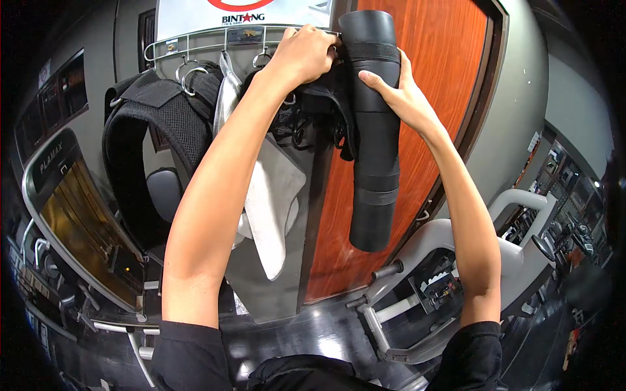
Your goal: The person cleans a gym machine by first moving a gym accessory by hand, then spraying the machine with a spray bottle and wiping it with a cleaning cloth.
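Observation:
A long black padded roll (376, 140) with bands around it hangs nearly upright in front of the wooden door, at the right end of the wire hook rack (215, 34). My right hand (405, 98) grips its upper part from the right, thumb across the front and fingers partly hidden behind. My left hand (305, 55) is closed at the rack's right end, just left of the roll; what its fingers hold is hidden. Below that hand hang black straps (319, 107) and a white towel (270, 202).
A wide black weight belt (153, 124) hangs from rings on the left of the rack. Behind the roll is a reddish wooden door (433, 78). Gym machines stand at left (72, 189) and lower right (417, 260). A sign (244, 12) is above the rack.

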The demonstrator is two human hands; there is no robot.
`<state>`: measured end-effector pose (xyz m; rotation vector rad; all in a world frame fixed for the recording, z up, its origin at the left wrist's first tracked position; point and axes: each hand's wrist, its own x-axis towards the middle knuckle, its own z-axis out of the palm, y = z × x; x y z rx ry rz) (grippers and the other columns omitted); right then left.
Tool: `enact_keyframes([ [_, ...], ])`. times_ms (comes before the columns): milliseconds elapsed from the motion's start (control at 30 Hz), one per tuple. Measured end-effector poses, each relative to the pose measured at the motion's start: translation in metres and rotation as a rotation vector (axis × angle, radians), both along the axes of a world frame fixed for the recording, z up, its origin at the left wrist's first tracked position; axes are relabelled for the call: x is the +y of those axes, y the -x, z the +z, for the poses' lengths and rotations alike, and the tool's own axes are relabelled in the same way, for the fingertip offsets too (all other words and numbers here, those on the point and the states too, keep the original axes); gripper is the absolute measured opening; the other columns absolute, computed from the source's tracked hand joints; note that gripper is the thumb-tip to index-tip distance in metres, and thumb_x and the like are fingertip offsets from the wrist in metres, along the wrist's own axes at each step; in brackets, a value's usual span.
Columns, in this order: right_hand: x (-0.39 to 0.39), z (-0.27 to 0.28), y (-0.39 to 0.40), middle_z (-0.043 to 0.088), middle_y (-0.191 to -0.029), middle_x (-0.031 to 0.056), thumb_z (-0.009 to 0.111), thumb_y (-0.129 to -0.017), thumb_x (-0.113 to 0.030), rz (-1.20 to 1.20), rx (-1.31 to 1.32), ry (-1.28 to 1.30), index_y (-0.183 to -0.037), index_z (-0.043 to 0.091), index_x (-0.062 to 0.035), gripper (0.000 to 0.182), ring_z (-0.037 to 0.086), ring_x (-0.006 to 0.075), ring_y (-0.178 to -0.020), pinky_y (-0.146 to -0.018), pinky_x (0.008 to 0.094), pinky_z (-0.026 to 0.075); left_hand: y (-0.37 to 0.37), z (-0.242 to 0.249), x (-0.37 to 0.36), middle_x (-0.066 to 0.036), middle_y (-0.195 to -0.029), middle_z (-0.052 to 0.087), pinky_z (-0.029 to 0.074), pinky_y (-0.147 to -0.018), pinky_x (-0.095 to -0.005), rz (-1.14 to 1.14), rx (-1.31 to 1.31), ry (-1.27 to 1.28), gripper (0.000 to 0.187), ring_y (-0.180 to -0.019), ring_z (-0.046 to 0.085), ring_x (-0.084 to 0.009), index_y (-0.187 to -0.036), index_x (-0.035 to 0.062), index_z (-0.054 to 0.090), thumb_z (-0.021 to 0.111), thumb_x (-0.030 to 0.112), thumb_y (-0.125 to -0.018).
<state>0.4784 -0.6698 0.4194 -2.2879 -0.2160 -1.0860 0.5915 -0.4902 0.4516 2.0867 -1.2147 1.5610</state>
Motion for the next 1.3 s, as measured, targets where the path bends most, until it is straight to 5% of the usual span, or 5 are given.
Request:
enact_keyframes([
  [433,0.001,0.003,0.009,0.038,-0.134,0.0294,0.065,-0.071,-0.06,-0.052,-0.117,-0.073,-0.143,0.019,-0.0021,0.103,0.041,0.0366,-0.124,-0.102,0.0436,0.034,0.025,0.005,0.013,-0.013,-0.08,0.068,0.05,-0.072,-0.0372,-0.359,0.069,0.3,0.019,-0.075,0.065,-0.0281,-0.087,0.0061,0.07,0.055,0.015,-0.079],
  [567,0.013,-0.013,0.022,0.051,-0.113,0.0155,0.063,-0.083,-0.039,-0.103,-0.505,-0.124,-0.124,0.049,-0.0028,0.056,0.053,0.0237,-0.1,-0.085,0.0362,0.045,0.077,-0.021,0.028,-0.009,-0.076,0.068,0.047,-0.059,-0.0261,-0.565,0.193,0.566,0.018,-0.062,0.061,-0.0126,-0.094,0.0048,0.068,0.058,0.017,-0.085],
  [700,0.042,-0.042,0.057,0.05,-0.092,0.0058,0.051,-0.093,-0.019,0.208,-0.546,-0.302,-0.11,0.051,-0.0027,0.023,0.055,0.0115,-0.072,-0.06,0.0213,0.044,0.124,-0.071,0.061,-0.007,-0.081,0.064,0.043,-0.063,-0.0213,-0.697,0.476,0.719,0.017,-0.069,0.056,-0.009,-0.099,0.0017,0.064,0.054,0.012,-0.089],
  [967,0.104,-0.132,0.087,0.046,-0.086,0.0082,0.039,-0.097,-0.016,0.947,-0.08,-0.833,-0.11,0.038,-0.0059,0.016,0.051,0.0125,-0.058,-0.038,0.0224,0.04,0.184,-0.194,0.128,-0.009,-0.078,0.054,0.045,-0.062,-0.025,-0.955,0.724,1.006,0.007,-0.067,0.053,-0.0143,-0.095,-0.0013,0.05,0.045,0.002,-0.09],
  [1300,0.209,-0.245,0.1,0.049,-0.09,0.009,0.049,-0.092,-0.009,1.462,0.695,-1.117,-0.108,0.042,-0.0053,0.018,0.054,0.0159,-0.067,-0.054,0.0276,0.046,0.287,-0.346,0.189,-0.008,-0.084,0.051,0.045,-0.06,-0.0299,-0.512,0.807,1.454,0.009,-0.068,0.052,-0.0174,-0.098,0.0035,0.048,0.048,0.007,-0.09],
])
